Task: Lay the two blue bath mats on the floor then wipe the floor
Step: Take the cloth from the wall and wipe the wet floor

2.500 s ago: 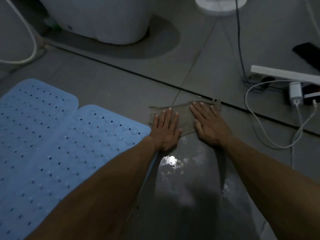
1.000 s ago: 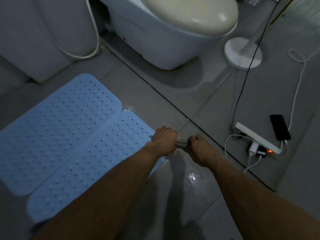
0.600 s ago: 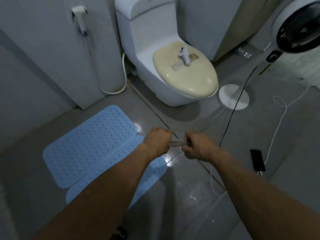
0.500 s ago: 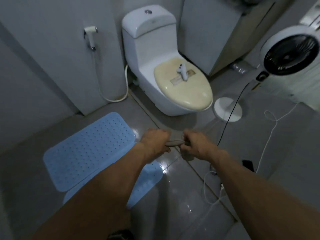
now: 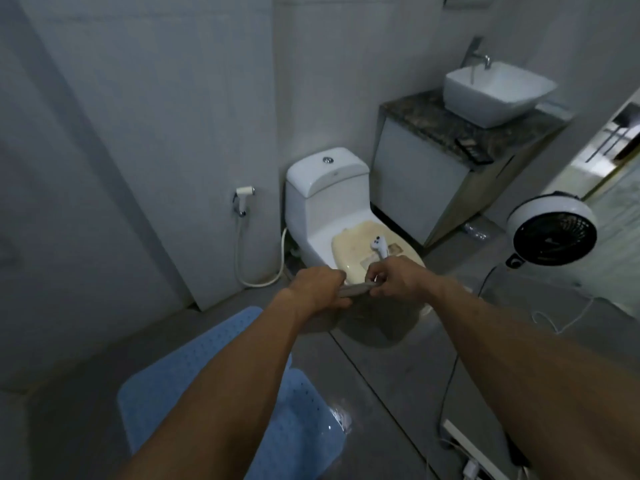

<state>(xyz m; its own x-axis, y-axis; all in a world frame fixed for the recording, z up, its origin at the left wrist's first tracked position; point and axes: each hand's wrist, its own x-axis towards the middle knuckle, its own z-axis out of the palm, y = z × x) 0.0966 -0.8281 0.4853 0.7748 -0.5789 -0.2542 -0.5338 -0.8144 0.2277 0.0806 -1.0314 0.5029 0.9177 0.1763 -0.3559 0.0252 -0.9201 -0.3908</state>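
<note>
Glossy grey floor (image 5: 398,382); fists (image 5: 320,287) (image 5: 398,280) clench twisted cloth (image 5: 356,289).

Cloth (image 5: 356,289) mostly buried in both fists, only a short twisted strip shows. Forearms cover much of the mats (image 5: 294,438); near edges cut by frame bottom. Power strip (image 5: 464,441) clipped at bottom right. Toilet (image 5: 325,209) front hidden behind hands.
</note>
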